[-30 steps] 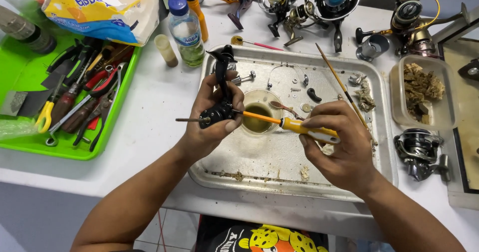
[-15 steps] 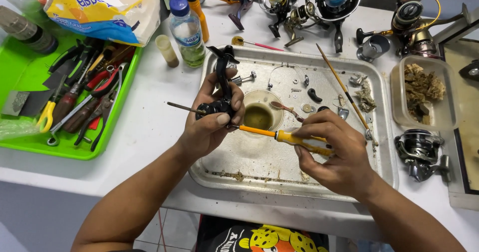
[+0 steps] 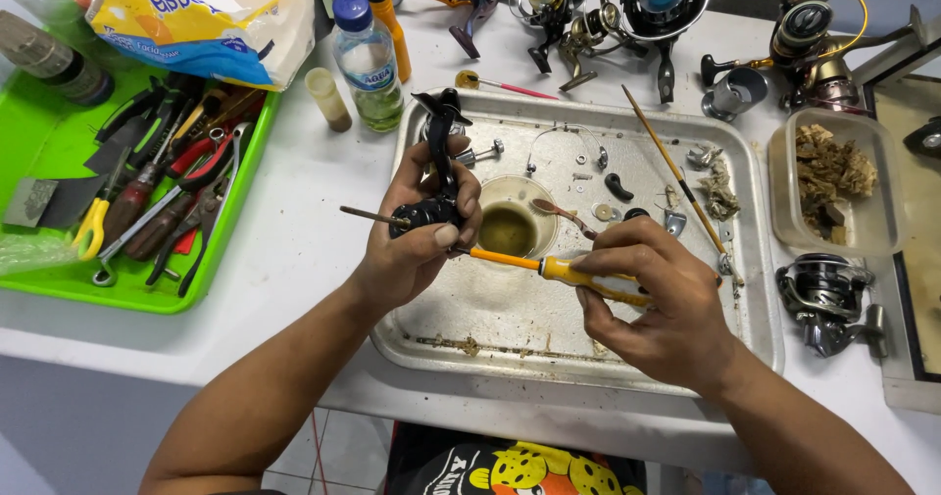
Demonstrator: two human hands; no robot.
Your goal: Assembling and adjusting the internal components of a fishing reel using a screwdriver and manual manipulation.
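My left hand (image 3: 417,235) grips a black fishing reel body (image 3: 438,176) over the left part of a metal tray (image 3: 588,358); a thin shaft sticks out to the left of it. A yellow-handled screwdriver (image 3: 554,268) is held in my right hand (image 3: 652,304), its tip set against the reel body under my left fingers. Just behind the tool stands a small round cup of dark liquid (image 3: 510,228) with a brush resting on its rim. Small reel parts and screws lie scattered at the tray's far side.
A green tray (image 3: 59,162) with pliers and other hand tools sits at the left. A water bottle (image 3: 368,59), a snack bag (image 3: 196,15) and several spinning reels (image 3: 588,10) line the back. A clear box of debris (image 3: 833,181) and another reel (image 3: 828,299) lie at right.
Both hands and the reel body have stayed over the tray. The screwdriver has dropped slightly lower and its handle has swung toward me.
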